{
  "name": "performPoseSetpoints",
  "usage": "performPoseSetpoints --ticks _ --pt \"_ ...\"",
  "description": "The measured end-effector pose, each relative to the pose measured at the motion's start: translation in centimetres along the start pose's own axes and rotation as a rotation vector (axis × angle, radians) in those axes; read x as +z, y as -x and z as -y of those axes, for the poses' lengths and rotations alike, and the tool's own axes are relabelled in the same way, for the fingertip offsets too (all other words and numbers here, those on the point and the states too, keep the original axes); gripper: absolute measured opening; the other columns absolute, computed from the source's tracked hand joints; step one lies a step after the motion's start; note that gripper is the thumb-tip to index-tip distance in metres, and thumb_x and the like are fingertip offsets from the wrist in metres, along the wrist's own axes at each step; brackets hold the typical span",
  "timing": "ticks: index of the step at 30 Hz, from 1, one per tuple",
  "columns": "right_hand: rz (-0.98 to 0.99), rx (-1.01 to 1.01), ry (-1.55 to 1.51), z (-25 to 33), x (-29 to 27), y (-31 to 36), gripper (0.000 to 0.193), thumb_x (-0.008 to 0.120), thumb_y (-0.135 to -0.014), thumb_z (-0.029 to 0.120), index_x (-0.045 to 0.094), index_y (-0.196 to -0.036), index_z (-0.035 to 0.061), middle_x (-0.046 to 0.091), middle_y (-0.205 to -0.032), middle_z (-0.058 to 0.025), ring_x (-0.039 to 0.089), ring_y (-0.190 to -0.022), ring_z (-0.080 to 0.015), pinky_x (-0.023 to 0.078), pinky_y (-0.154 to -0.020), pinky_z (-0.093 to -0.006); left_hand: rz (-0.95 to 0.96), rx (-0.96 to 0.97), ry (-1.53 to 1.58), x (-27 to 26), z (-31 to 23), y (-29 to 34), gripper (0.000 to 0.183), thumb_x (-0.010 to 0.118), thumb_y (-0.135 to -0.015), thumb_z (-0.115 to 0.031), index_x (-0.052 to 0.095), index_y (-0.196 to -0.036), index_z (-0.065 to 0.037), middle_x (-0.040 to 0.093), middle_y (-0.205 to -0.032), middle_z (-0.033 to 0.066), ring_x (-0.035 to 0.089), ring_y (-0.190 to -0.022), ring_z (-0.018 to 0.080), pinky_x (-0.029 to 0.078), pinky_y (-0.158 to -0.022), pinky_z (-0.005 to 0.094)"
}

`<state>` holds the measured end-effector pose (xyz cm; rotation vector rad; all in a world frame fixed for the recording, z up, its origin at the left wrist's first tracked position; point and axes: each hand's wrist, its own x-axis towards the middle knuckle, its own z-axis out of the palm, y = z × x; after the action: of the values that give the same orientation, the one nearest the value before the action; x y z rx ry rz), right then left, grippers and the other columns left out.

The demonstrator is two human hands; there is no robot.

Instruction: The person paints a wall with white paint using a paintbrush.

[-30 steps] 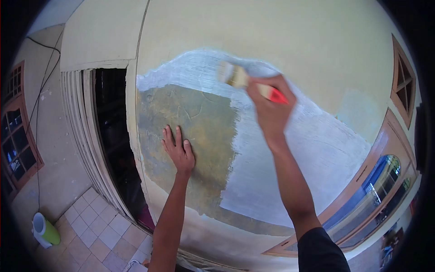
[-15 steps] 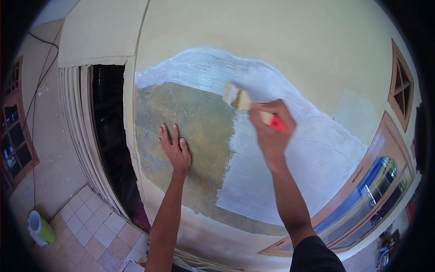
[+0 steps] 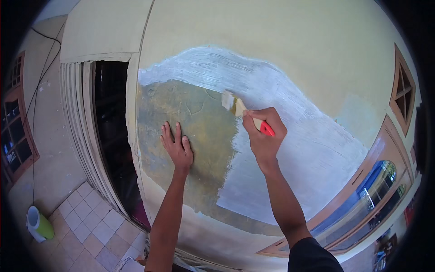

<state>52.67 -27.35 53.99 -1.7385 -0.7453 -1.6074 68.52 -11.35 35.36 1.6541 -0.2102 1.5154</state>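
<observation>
In my right hand (image 3: 266, 138) is a paintbrush (image 3: 241, 109) with a pale handle and a red end. Its bristles, coated with white paint, touch the wall at the border between a bare grey-brown patch (image 3: 206, 136) and the white painted area (image 3: 290, 158). My left hand (image 3: 177, 147) lies with fingers spread against the bare patch, left of the brush, and holds nothing. White paint arches over the top of the patch and covers its right side in visible strokes.
Left of the patch is a dark doorway (image 3: 111, 136) with pale slatted framing. A green bucket (image 3: 43, 226) stands on the tiled floor (image 3: 93, 222) at lower left. A wood-framed window (image 3: 374, 199) borders the wall on the right, and cables hang at far left.
My right hand and the brush have shifted slightly down and left along the paint's edge. My left hand stays at the same spot on the wall.
</observation>
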Motion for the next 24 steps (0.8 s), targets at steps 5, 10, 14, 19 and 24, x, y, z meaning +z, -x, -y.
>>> performPoseSetpoints --ticks 5,10,14,19,24 --pt "-0.277 0.099 0.169 -0.4 -5.0 1.8 0.015 0.076 -0.081 -0.007 0.063 -0.081 0.0001 0.056 -0.076 -0.0025 0.052 -0.069 -0.0099 0.045 -0.064 -0.0253 -0.018 -0.019 -0.038 -0.4 0.3 0.2 0.049 0.040 -0.106 -0.028 0.049 -0.151 -0.013 0.029 -0.164 0.0212 0.022 -0.152 0.0415 0.012 -0.121 0.0597" --pt "-0.119 -0.149 0.100 3.7 -1.8 -0.7 0.013 0.075 -0.083 -0.011 0.069 -0.086 -0.0002 0.067 -0.093 -0.0104 0.063 -0.080 -0.0167 0.053 -0.069 -0.0294 -0.007 -0.034 -0.005 -0.7 -0.1 0.1 0.048 0.042 -0.105 -0.028 0.051 -0.150 -0.015 0.030 -0.163 0.0213 0.023 -0.152 0.0414 0.012 -0.121 0.0603" --pt "0.374 -0.391 -0.039 2.5 4.4 -5.3 0.017 0.077 -0.077 -0.009 0.071 -0.088 0.0024 0.070 -0.106 -0.0097 0.067 -0.090 -0.0215 0.054 -0.075 -0.0296 0.000 -0.037 0.027 -0.7 -0.3 -0.1 0.048 0.044 -0.104 -0.027 0.053 -0.149 -0.015 0.030 -0.163 0.0210 0.023 -0.152 0.0409 0.011 -0.121 0.0602" --pt "0.551 -0.392 -0.029 -1.4 6.1 -9.3 0.018 0.076 -0.074 -0.009 0.069 -0.088 0.0009 0.070 -0.106 -0.0085 0.068 -0.093 -0.0236 0.054 -0.078 -0.0323 -0.005 -0.042 0.032 -0.5 0.0 0.1 0.047 0.045 -0.103 -0.026 0.054 -0.148 -0.015 0.029 -0.164 0.0208 0.023 -0.152 0.0406 0.010 -0.121 0.0601" --pt "0.517 -0.288 0.025 -2.3 0.3 -10.3 0.015 0.074 -0.075 -0.012 0.069 -0.085 -0.0003 0.071 -0.102 -0.0085 0.069 -0.089 -0.0219 0.054 -0.076 -0.0312 0.002 -0.044 0.033 -0.4 0.2 0.1 0.048 0.046 -0.102 -0.026 0.054 -0.148 -0.015 0.029 -0.164 0.0205 0.023 -0.152 0.0407 0.010 -0.121 0.0600"
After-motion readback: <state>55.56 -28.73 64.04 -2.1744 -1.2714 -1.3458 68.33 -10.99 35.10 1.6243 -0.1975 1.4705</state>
